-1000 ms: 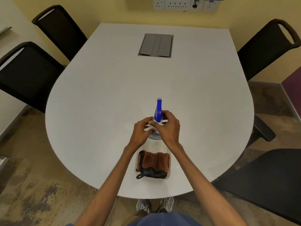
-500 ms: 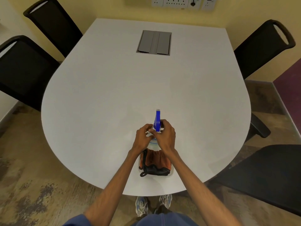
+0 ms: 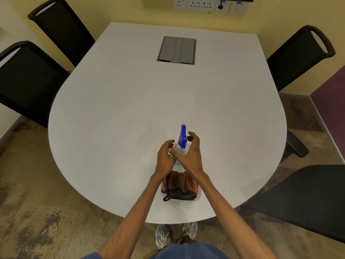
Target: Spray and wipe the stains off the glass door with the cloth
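A clear spray bottle [image 3: 183, 136] with a blue trigger head stands upright near the front of a white table [image 3: 130, 109]. Right behind it, toward me, an orange and black cloth [image 3: 180, 184] lies bunched in a clear tray [image 3: 200, 197]. My left hand [image 3: 165, 159] is at the bottle's left side with its fingers curled loosely by the neck. My right hand [image 3: 192, 156] covers the bottle's right side, fingers spread apart beside the blue head. Neither hand grips the bottle firmly. No glass door is in view.
Black chairs stand around the table: two at the left [image 3: 28, 81], one at the far right [image 3: 298, 58], one at the near right [image 3: 308, 199]. A grey cable hatch [image 3: 177, 50] sits in the table's far half. Wall sockets [image 3: 199, 4] are on the yellow wall.
Both hands were clasped tight around the bottle's neck; now their fingers have loosened and spread. The bottle stands in the same spot on the table.
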`<state>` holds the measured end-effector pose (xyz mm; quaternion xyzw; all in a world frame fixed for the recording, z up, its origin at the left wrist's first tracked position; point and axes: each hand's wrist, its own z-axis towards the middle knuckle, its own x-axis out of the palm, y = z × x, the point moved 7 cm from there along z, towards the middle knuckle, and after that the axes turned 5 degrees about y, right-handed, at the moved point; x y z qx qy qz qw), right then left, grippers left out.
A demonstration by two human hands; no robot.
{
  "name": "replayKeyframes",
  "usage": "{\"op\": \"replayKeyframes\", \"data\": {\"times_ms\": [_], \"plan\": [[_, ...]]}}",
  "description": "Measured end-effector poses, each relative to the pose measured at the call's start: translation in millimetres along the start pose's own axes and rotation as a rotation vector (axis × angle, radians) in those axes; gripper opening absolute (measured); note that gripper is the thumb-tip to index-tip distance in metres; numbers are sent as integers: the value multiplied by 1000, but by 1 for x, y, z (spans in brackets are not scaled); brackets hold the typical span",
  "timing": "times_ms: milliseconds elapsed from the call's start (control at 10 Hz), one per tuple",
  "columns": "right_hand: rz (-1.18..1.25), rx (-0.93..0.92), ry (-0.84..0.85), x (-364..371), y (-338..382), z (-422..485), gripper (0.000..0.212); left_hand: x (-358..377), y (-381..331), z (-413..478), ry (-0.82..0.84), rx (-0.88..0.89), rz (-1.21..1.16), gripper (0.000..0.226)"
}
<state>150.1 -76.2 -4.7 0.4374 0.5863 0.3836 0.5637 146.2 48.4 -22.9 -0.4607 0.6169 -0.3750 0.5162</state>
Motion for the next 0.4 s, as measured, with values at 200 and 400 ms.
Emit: {"op": "replayKeyframes", "data": {"times_ms": [200,400], "plan": [[-18,-89,-133,-13,25,1,78,-22,-13,-4,-210,75,-5,34],[-87,-241,-169,-10,73,5,64,-51,-31,-7,-368,167,32,31]]}}
